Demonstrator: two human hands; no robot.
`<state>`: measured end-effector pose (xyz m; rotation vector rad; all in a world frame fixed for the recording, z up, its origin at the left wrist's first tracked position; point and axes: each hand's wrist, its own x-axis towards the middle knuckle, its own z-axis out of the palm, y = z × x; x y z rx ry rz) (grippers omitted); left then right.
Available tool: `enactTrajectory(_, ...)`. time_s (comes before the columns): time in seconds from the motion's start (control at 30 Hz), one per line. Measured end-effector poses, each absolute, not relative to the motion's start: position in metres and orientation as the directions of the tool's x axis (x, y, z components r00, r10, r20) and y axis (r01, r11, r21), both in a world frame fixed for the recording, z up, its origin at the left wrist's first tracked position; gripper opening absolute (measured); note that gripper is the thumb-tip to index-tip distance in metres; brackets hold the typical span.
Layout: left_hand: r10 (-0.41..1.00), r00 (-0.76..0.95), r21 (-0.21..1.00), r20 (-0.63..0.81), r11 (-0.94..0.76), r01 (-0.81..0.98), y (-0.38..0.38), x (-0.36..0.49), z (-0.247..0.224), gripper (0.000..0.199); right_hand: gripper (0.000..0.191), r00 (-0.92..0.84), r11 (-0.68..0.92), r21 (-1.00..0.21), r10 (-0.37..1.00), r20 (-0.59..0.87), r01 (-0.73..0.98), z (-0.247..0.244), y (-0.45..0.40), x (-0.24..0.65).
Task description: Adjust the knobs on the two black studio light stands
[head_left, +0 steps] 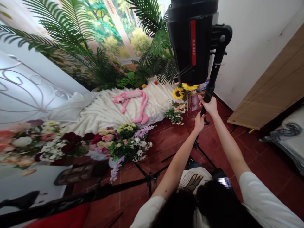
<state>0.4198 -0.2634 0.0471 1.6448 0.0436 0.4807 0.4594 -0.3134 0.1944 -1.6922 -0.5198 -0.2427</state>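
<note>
Both hands are closed around the black pole of a light stand (215, 71). Higher on the pole is my right hand (210, 106), its fingers wrapped round the shaft. Just below it, my left hand (199, 122) grips the same stand near a small knob. At the top of the pole a large black studio light (191, 41) with a red "ZHEYU" strip is mounted on a hinged bracket. The stand's dark legs (205, 155) spread on the floor below, partly hidden by my arms and body.
A pink plush toy (142, 106) lies on a cream draped cloth (99, 109). Artificial flowers (123, 142) line its front, and palm fronds (71, 31) rise behind. Another black stand (104, 190) crosses the lower left. A wooden panel (268, 85) leans on the right, above silver-trimmed furniture (289, 129).
</note>
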Motion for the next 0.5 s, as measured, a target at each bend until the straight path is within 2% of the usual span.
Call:
enactTrajectory(0.2, 0.301, 0.890, 0.937, 0.342, -0.184, -0.298, -0.261, 0.421, 0.048, 0.056, 0.046, 0.868, -0.131, -0.858, 0.052, 0.494, 0.496, 0.153, -0.350, 0.425)
enactTrajectory(0.33, 0.317, 0.888, 0.937, 0.334, -0.213, -0.277, -0.260, 0.421, 0.046, 0.050, 0.034, 0.876, -0.216, -0.849, 0.162, 0.455, 0.482, 0.116, -0.382, 0.399)
enactTrajectory(0.43, 0.301, 0.900, 0.944, 0.316, -0.200, -0.264, -0.260, 0.421, 0.045, 0.045, 0.034, 0.869, -0.333, -0.803, 0.233, 0.437, 0.494, 0.093, -0.395, 0.383)
enactTrajectory(0.5, 0.311, 0.906, 0.954, 0.288, -0.178, -0.242, -0.260, 0.421, 0.043, 0.043, 0.037, 0.878, -0.359, -0.802, 0.221, 0.424, 0.477, 0.081, -0.395, 0.376)
